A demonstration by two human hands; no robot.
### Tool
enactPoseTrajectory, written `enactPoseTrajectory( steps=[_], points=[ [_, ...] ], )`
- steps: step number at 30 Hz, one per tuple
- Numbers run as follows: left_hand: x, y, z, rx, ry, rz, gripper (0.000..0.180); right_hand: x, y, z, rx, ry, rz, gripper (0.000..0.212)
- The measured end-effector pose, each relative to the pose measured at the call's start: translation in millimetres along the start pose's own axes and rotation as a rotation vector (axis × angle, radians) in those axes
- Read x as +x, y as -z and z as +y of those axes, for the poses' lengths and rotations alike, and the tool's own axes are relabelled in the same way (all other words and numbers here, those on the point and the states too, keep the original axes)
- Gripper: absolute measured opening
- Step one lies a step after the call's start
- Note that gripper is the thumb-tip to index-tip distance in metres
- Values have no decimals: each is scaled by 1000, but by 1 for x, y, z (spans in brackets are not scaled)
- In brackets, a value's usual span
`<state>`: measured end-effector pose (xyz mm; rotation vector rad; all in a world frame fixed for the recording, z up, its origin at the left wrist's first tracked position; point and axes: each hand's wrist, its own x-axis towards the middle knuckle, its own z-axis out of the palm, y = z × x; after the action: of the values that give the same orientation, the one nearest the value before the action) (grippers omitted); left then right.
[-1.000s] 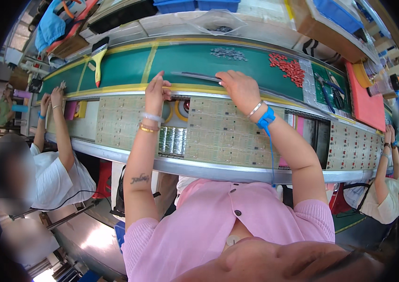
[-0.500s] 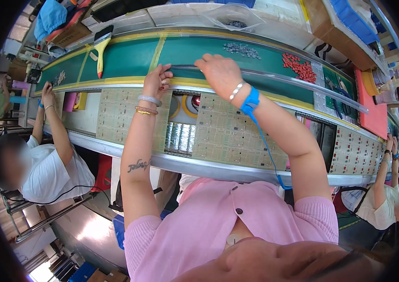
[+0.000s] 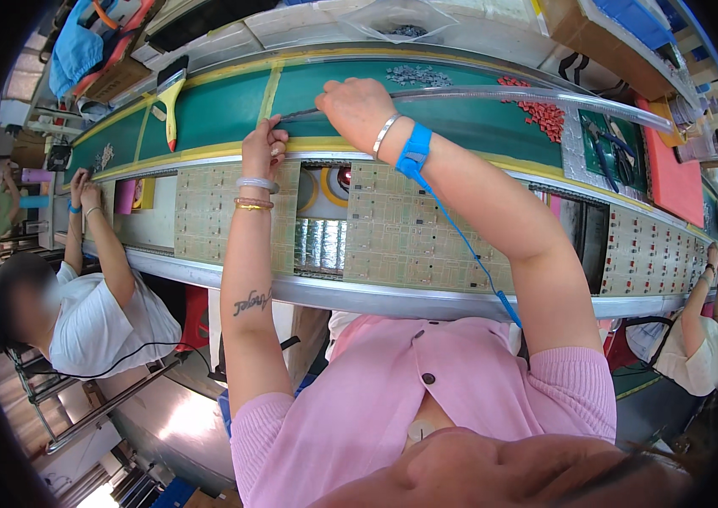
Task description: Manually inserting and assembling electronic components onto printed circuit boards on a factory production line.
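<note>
A long clear plastic tube (image 3: 528, 95), dark along its left part, stretches across the green bench mat (image 3: 219, 110). My left hand (image 3: 263, 151) pinches around its left end with closed fingers. Farther along, my right hand (image 3: 361, 112) is wrapped over the tube from above, and a blue wrist strap sits on that arm. The tube's right part runs past a pile of small grey parts (image 3: 418, 76) and over a pile of small red parts (image 3: 541, 117). What lies beneath my right fingers is hidden.
Circuit boards (image 3: 414, 229) lie along the rail nearer me. A yellow-handled brush (image 3: 170, 110) rests at left on the mat; pliers (image 3: 600, 144) lie at right beside a pink sheet (image 3: 672, 169). Co-workers sit on both sides, one in a white shirt (image 3: 113, 313).
Both hands have shifted left with the tube, the right hand also slightly away from me. The tube's right part has swung farther from me, now crossing over the red parts.
</note>
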<state>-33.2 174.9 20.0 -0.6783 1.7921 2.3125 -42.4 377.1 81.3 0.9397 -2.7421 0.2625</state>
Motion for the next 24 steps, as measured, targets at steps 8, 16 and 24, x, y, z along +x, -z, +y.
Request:
enactPoseTrajectory(
  steps=[8, 16, 24],
  points=[
    [-2, -2, -1, 66, -33, 12, 38, -22, 6, 22, 23, 23, 22, 16],
    [-3, -4, 0, 89, -52, 17, 37, -57, 15, 62, 37, 23, 21, 16],
    [-2, -5, 0, 97, -54, 25, 37, -110, 35, 108, 31, 5, 62, 16]
  ],
)
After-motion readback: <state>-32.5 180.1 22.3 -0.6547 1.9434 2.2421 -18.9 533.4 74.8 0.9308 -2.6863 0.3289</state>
